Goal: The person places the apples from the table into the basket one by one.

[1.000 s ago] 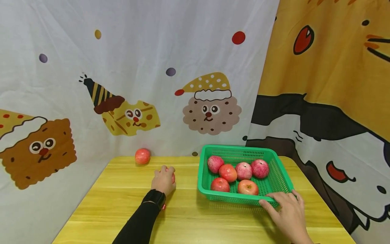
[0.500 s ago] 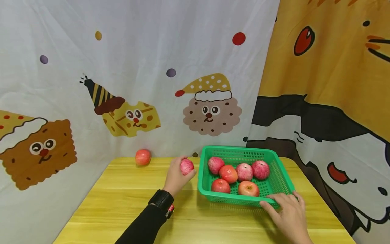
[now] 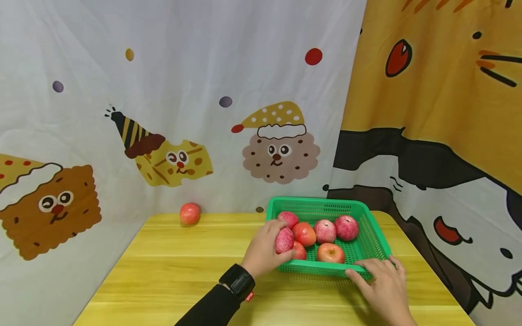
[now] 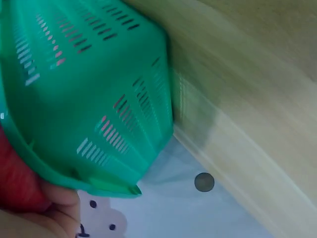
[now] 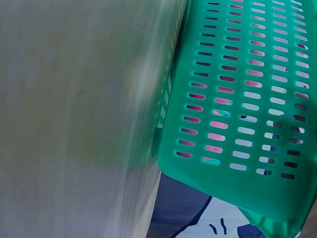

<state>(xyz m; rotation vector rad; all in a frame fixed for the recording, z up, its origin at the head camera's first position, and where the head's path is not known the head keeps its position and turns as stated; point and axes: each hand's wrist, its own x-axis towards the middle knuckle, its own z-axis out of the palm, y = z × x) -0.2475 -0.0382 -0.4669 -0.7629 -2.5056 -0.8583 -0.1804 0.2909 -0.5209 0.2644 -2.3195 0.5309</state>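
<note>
A red apple (image 3: 284,240) is gripped in my left hand (image 3: 263,251) at the left edge of the green plastic basket (image 3: 381,235). In the left wrist view this apple (image 4: 17,176) and my fingers (image 4: 62,198) are close to the basket's rim. Inside the basket lie several red apples, among them a yellowish-red one (image 3: 331,253) at the front and a dark red one (image 3: 347,227) at the back right. My right hand (image 3: 385,285) holds the basket's front right corner, fingers over the rim and thumb against the outside.
One more apple (image 3: 190,213) stands at the far left of the yellow wood-grain table (image 3: 171,271), near its back edge. A white cloth with cartoon prints (image 3: 183,68) hangs behind the table, and a yellow and black printed one (image 3: 428,113) hangs at the right.
My left hand has lifted the apple off the table and carried it right to the basket's left side. My right hand stays on the basket's corner. The view has tilted slightly.
</note>
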